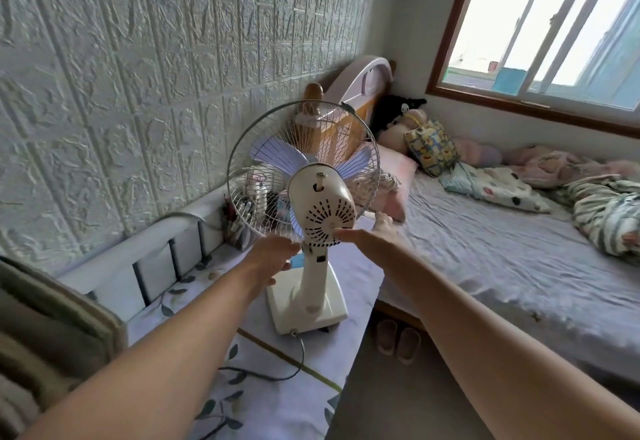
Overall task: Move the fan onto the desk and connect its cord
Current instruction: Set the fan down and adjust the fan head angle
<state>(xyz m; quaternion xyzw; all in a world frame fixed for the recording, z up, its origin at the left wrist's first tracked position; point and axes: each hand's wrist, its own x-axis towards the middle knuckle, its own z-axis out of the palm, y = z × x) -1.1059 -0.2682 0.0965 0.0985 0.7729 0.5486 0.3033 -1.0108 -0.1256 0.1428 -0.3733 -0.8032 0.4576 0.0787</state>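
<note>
A cream table fan (320,204) with pale blue blades and a wire guard stands upright on the desk (263,380), which has a leaf-patterned cloth. Its square base (304,304) sits near the desk's right edge. My left hand (273,257) reaches to the fan's neck below the motor housing, fingers relaxed and touching or nearly touching it. My right hand (370,231) is beside the rear of the motor housing with straight fingers, its fingertips at the vented cover. A dark cord (298,360) leaves the base's front and curves left across the cloth; its plug end is hidden behind my left arm.
A textured white wall (138,75) runs along the desk's left. A pen holder with clutter (242,217) stands behind the fan. The bed (502,249) with pillows, blankets and plush toys lies right. Slippers (398,339) sit on the floor between desk and bed. A window (554,34) is beyond.
</note>
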